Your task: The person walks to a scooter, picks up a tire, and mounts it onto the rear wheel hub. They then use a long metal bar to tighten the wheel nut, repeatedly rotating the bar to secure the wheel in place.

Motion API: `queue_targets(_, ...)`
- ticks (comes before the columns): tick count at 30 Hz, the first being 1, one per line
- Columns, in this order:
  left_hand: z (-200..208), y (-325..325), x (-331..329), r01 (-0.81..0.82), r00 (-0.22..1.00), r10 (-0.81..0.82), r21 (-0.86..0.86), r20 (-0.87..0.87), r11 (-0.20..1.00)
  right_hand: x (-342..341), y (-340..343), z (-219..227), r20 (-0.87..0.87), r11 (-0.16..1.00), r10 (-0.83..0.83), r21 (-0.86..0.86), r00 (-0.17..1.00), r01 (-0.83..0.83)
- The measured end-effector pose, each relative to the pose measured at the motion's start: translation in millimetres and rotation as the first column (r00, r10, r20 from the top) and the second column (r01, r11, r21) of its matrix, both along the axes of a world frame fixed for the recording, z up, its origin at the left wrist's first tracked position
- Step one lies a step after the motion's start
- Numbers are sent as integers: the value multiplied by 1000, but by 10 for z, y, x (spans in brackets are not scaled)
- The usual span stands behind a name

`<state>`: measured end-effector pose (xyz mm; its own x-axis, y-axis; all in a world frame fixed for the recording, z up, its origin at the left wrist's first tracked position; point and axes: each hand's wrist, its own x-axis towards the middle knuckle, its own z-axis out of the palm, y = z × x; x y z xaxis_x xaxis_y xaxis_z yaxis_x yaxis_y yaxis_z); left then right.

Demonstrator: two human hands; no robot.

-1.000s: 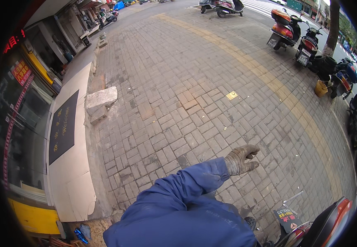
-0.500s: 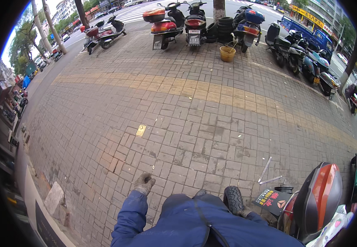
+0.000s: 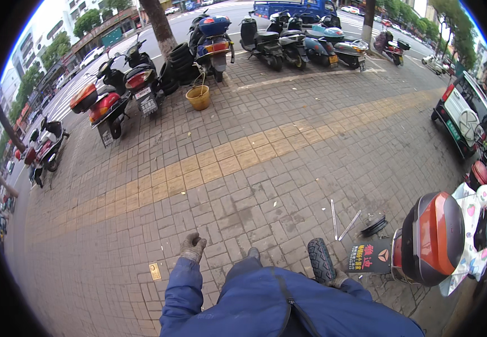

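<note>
My left hand (image 3: 193, 247), in a grey work glove, hangs over the paving with its fingers loosely curled and apart. Nothing shows in it. At my right side is a small black tyre (image 3: 321, 260) with a treaded face, tilted. My gloved right hand (image 3: 339, 278) grips its lower edge; the fingers are partly hidden behind the rubber. Just beyond the tyre, two long thin pale bars (image 3: 334, 219) lie on the bricks, their near ends close together. Beside them rest some dark rings (image 3: 374, 226).
Close on my right stands a scooter with a red and black top box (image 3: 433, 238) and a dark printed mud flap (image 3: 370, 256). Ahead are a yellow bucket (image 3: 198, 98), stacked tyres (image 3: 182, 64) and several parked scooters (image 3: 257, 42). A small white vehicle (image 3: 463, 115) is at the right.
My view has turned to the right, so the parked scooters and bucket sit further left. The tyre stays in my right hand, and my left hand remains loosely curled.
</note>
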<state>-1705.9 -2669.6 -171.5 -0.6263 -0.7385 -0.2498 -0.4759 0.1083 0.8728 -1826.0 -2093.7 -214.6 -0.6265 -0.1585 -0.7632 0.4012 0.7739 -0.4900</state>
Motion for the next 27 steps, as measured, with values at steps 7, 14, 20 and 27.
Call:
queue_targets(7, 247, -259, -2641, 510, 854, -502, 29, -136, 860, 0, -271, 32, -21, 925, -369, 92, 929, 369)
queue_targets(14, 125, 66, -4571, 657, 751, -624, 146, -216, 740, 82, -254, -611, 193, 741, -669, 106, 718, 663)
queue_targets(20, -109, 331, -5543, 662, 742, -670, 190, -30, 725, -551, -181, -761, 312, 563, -800, 99, 512, 820)
queue_targets(27, -345, 986, -6813, 751, 606, -795, 305, 33, 586, -1653, -65, -298, 168, 486, -867, 68, 470, 871)
